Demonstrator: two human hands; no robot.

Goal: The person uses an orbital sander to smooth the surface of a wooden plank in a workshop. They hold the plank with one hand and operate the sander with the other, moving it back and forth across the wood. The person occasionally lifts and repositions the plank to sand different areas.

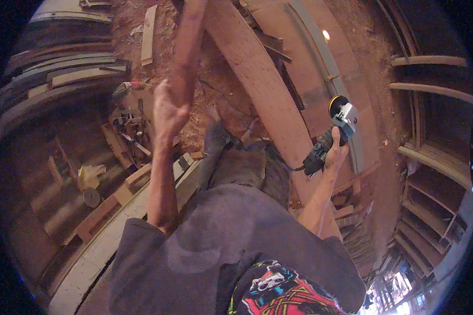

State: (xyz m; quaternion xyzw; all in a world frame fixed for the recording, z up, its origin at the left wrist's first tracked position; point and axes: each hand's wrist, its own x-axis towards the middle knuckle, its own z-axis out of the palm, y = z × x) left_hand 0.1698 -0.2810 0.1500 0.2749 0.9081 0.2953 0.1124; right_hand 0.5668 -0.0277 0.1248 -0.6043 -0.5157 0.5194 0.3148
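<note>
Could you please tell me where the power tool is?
The power tool is right of centre in the head view, held in the right hand, near the wide wooden plank.

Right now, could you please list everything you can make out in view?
Power tool: one, silver and black, in right hand
Wood piece: one, reddish, blurred, in left hand
Long board: one, reddish-brown, centre
Short board: one, pale, upper left
Stacked boards: several, brown and pale, far left
Crumpled sheet: one, yellowish, left
Shelves: several, brown, right side
Clutter: uncountable, mixed colours, left
Shirt: one, dark, printed, bottom
Foot: one clearly seen, bare, centre
Left hand: one, bare, left of centre
Right hand: one, bare, right of centre
</note>
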